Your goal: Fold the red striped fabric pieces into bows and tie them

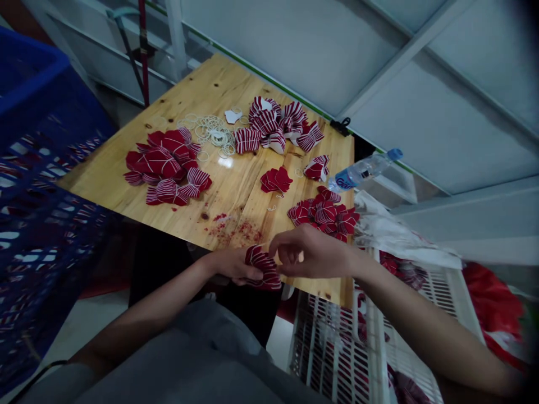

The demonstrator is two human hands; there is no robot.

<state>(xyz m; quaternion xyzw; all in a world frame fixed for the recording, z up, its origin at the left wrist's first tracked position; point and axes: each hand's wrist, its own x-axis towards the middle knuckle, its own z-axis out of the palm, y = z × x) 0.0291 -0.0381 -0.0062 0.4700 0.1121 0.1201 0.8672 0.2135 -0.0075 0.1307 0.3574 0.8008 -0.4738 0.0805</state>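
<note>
At the near edge of the wooden table, my left hand grips a stack of red pieces bound with white rubber bands. My right hand meets it from the right, fingers curled and pinching at the top of the same stack. Just beyond my right hand lies a pile of banded red bundles. Another heap of bundles sits at the left, and a third heap at the far side. Loose white rubber bands are spread between them.
A blue plastic crate stands at the left. A white slatted crate with red pieces sits under my right arm, white plastic bag above it. A water bottle lies at the table's right edge. Red scraps dot the wood.
</note>
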